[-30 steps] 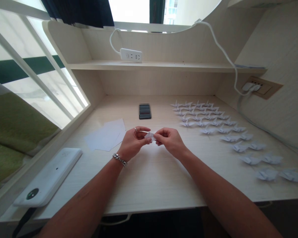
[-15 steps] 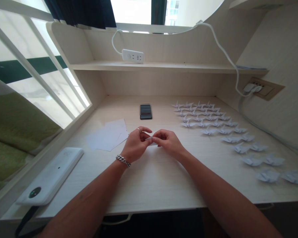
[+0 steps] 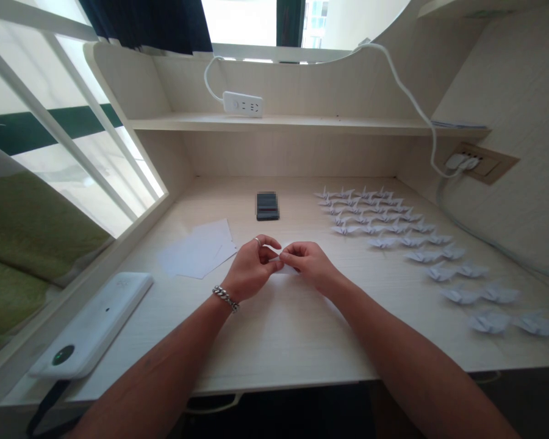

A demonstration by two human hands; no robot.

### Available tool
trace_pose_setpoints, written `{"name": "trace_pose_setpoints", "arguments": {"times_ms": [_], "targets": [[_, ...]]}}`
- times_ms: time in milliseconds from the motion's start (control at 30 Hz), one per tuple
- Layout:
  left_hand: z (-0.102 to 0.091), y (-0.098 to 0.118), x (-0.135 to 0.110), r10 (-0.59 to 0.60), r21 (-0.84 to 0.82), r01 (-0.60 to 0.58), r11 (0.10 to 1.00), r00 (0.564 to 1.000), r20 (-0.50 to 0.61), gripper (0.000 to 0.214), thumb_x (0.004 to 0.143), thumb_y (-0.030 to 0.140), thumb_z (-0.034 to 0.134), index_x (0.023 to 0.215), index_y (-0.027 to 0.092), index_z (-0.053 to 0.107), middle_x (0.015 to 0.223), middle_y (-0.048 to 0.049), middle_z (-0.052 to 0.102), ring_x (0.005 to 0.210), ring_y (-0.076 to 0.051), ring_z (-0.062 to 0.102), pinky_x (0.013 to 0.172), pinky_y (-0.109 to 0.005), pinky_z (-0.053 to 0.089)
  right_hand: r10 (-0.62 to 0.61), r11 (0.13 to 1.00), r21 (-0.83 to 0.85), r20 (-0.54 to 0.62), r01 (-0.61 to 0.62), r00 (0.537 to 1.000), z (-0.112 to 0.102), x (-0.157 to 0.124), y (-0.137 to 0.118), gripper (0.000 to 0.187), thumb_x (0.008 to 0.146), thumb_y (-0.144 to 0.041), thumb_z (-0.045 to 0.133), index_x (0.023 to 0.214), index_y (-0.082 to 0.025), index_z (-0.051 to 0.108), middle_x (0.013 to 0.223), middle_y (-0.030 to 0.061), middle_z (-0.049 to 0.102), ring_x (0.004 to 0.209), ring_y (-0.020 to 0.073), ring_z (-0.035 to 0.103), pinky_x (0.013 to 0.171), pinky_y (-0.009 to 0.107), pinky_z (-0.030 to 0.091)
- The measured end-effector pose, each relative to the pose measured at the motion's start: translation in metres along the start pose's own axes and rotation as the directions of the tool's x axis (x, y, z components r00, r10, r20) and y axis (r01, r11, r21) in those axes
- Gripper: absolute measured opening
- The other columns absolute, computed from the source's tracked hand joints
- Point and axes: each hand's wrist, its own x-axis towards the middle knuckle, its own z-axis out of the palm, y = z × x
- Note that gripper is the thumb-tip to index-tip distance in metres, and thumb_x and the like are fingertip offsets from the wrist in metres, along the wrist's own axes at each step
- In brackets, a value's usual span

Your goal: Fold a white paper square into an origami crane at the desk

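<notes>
My left hand (image 3: 251,268) and my right hand (image 3: 308,262) meet at the middle of the pale wooden desk (image 3: 274,329). Both pinch a small folded piece of white paper (image 3: 284,266) between their fingertips, low against the desk top. The paper is mostly hidden by the fingers. A chain bracelet sits on my left wrist and a ring on a left finger. Loose white paper sheets (image 3: 196,251) lie just left of my left hand.
Several folded white paper cranes (image 3: 393,227) stand in rows on the right half of the desk. A dark phone (image 3: 268,205) lies behind my hands. A white device (image 3: 94,323) rests near the left front edge. A power strip (image 3: 242,103) sits on the shelf; a cable runs to a wall socket (image 3: 478,161).
Both hands have sunk a little toward the desk with the folded paper, and the fingers have drawn closer over it, so less of it shows.
</notes>
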Motion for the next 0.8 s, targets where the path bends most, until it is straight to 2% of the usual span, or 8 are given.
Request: {"name": "trace_pose_setpoints", "arguments": {"times_ms": [100, 200, 367, 467, 633, 800], "targets": [[-0.0019, -0.001, 0.0026, -0.025, -0.054, 0.022, 0.998, 0.997, -0.069, 0.032, 0.065, 0.022, 0.076, 0.09, 0.017, 0.056, 0.067, -0.0022, 0.07, 0.063, -0.016, 0.066, 0.058, -0.026, 0.048, 0.08, 0.995, 0.06, 0.0, -0.08, 0.997, -0.0003, -0.0003, -0.0013, 0.029, 0.068, -0.044, 0.07, 0.071, -0.016, 0.062, 0.068, -0.0007, 0.061, 0.059, 0.0101, 0.054, 0.054, 0.023, 0.045], [-0.0043, -0.0023, 0.0049, -0.046, -0.106, 0.031, 0.994, 0.989, -0.143, 0.035, 0.062, 0.021, 0.078, 0.089, 0.016, 0.056, 0.066, -0.0018, 0.07, 0.062, -0.017, 0.066, 0.057, -0.026, 0.048, 0.072, 0.997, 0.014, 0.044, -0.073, 0.996, -0.003, 0.0006, -0.0002, 0.029, 0.07, -0.043, 0.069, 0.069, -0.016, 0.061, 0.065, 0.0005, 0.061, 0.056, 0.0106, 0.056, 0.053, 0.024, 0.046], [-0.0051, -0.0007, 0.0068, -0.113, -0.289, 0.071, 0.955, 0.985, -0.13, 0.038, 0.061, 0.023, 0.08, 0.089, 0.014, 0.056, 0.064, -0.003, 0.07, 0.059, -0.016, 0.065, 0.061, -0.03, 0.051, -0.049, 0.998, -0.045, -0.02, 0.048, 0.999, -0.006, 0.004, 0.0025, 0.024, 0.069, -0.037, 0.069, 0.063, -0.016, 0.061, 0.053, -0.0016, 0.056, 0.047, 0.0093, 0.048, 0.047, 0.023, 0.038], [-0.0044, 0.0007, 0.0071, -0.136, -0.362, 0.091, 0.928, 0.986, -0.101, 0.034, 0.066, 0.028, 0.077, 0.091, 0.013, 0.059, 0.067, -0.0042, 0.07, 0.061, -0.016, 0.065, 0.062, -0.032, 0.053, -0.057, 0.997, -0.044, -0.036, 0.056, 0.998, -0.0067, 0.0039, 0.0023, 0.023, 0.07, -0.037, 0.068, 0.063, -0.016, 0.061, 0.053, -0.002, 0.056, 0.046, 0.0094, 0.046, 0.047, 0.024, 0.036], [-0.0031, 0.0009, 0.0066, -0.094, -0.262, 0.067, 0.963, 0.991, -0.092, 0.033, 0.066, 0.029, 0.078, 0.089, 0.013, 0.06, 0.068, -0.0044, 0.07, 0.063, -0.015, 0.065, 0.061, -0.028, 0.051, -0.065, 0.993, -0.102, -0.046, 0.06, 0.997, -0.0036, 0.0012, 0.0012, 0.023, 0.072, -0.036, 0.067, 0.063, -0.015, 0.061, 0.055, -0.001, 0.057, 0.047, 0.0092, 0.047, 0.048, 0.024, 0.036], [-0.0035, -0.0001, 0.0074, -0.039, -0.273, -0.024, 0.962, 0.975, -0.221, 0.032, 0.062, 0.023, 0.08, 0.085, 0.013, 0.059, 0.065, -0.0003, 0.067, 0.061, -0.012, 0.063, 0.062, -0.025, 0.049, -0.017, 1.0, 0.021, -0.008, 0.018, 1.0, -0.0009, 0.0008, -0.0008, 0.028, 0.07, -0.042, 0.068, 0.066, -0.015, 0.061, 0.059, 0.0004, 0.06, 0.051, 0.0104, 0.051, 0.052, 0.025, 0.042]]}}
